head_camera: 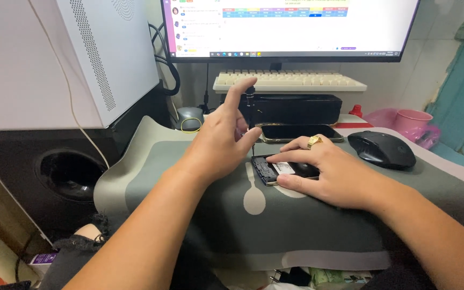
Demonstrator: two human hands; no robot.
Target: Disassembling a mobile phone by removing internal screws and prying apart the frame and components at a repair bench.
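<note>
Left hand (pixel 218 142) is pinching a thin screwdriver (pixel 251 115) upright, index finger capping its top, tip going down into the far-left corner of the opened phone (pixel 275 171). Right hand (pixel 326 172) is lying flat on the phone, fingers spread, pinning it to the grey mat (pixel 189 225) so it isn't sliding. A second phone (pixel 299 132) is sitting just beyond, mouse (pixel 381 148) to the right. Near mat is giving forearm room; far side is crowded.

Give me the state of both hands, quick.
Left hand: pinching a thin black screwdriver upright, index finger on its cap.
Right hand: open, fingers pressing down on the opened phone.
</note>
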